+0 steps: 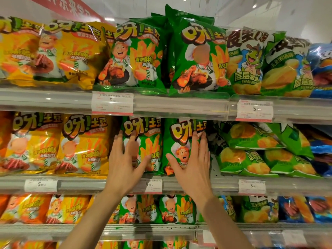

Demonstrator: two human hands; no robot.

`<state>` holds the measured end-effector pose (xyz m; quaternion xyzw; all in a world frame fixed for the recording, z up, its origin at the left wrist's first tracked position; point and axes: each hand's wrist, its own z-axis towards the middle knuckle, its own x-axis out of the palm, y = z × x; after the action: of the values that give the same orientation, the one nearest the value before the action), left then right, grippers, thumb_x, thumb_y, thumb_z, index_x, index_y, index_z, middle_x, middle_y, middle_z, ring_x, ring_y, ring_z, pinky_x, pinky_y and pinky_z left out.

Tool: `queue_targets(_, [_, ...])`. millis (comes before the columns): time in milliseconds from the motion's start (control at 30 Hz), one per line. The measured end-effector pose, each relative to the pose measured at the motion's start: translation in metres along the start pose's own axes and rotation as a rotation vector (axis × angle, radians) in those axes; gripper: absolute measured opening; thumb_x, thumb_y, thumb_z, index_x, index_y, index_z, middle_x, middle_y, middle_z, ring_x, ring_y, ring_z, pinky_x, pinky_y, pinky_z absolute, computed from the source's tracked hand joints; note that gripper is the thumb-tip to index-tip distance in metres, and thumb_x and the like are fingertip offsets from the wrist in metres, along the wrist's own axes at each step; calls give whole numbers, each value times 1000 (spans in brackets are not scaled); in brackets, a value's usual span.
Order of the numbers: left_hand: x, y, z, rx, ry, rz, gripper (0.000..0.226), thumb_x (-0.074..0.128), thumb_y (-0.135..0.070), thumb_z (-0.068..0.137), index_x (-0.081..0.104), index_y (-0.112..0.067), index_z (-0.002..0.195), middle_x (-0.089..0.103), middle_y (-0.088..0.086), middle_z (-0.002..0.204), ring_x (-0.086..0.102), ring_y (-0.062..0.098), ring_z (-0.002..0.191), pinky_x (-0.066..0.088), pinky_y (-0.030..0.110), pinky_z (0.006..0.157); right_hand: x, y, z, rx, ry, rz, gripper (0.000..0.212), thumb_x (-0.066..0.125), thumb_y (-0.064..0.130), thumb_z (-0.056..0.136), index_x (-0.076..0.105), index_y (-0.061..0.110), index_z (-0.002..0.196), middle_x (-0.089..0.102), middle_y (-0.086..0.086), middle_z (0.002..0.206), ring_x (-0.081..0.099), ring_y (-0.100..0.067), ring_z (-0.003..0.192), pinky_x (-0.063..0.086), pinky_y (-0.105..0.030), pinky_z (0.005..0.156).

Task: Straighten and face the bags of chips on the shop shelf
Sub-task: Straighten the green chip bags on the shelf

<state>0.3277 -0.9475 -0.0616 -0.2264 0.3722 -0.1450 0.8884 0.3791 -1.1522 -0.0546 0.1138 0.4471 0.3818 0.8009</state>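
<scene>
Two green chip bags stand upright side by side on the middle shelf. My left hand (124, 162) lies flat with spread fingers on the front of the left green bag (149, 141). My right hand (194, 164) lies flat on the right green bag (179, 141), its fingers along the bag's right edge. Both bags face forward. To their right, light-green chip bags (248, 155) lie tumbled and tilted on the same shelf.
Yellow bags (53, 144) fill the middle shelf's left side. The top shelf holds yellow, green (197, 56) and light-green bags; one green bag sticks up behind. Blue bags (321, 69) sit at the far right. Clear price rails (161, 105) with labels front each shelf.
</scene>
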Motion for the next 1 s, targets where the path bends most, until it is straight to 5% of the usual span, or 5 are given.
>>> queue_targets(133, [-17,-2,-9,24,-79,-78,61,60,-45,95,41,-26,149,22,7,162,18,23,150,24,41,116,-28,-5,-12,115,79,129,87,49,65,92,2,36,159,-4,9,168,1,-11,154,13,-41,126])
queue_targets(267, [-36,-8,-27,2,-145,-255,37,65,-35,95,55,-27,130,54,-5,128,53,11,118,48,34,96,-45,-14,-40,190,58,218,59,58,49,96,40,26,148,44,5,147,44,-10,137,41,-39,113])
queue_targets(400, [-44,-12,-50,-146,199,-508,33,59,-47,90,56,-37,122,67,-18,102,64,1,97,52,18,79,-52,-20,-74,310,132,256,22,61,38,96,60,30,116,67,20,103,63,13,89,48,-7,73])
queue_targets(567, [-28,-2,-85,-281,429,-575,26,59,-44,94,61,-38,119,72,-18,104,65,-1,101,47,11,77,-56,-49,-116,461,166,343,14,61,21,97,69,33,99,74,9,95,69,-1,87,54,-16,76])
queue_targets(1000, [57,-119,-124,-441,330,-624,18,61,-42,94,65,-42,111,72,-21,104,68,0,101,52,29,88,-129,-162,-114,540,169,427,13,60,22,98,71,28,100,76,8,83,72,-18,84,58,-49,86])
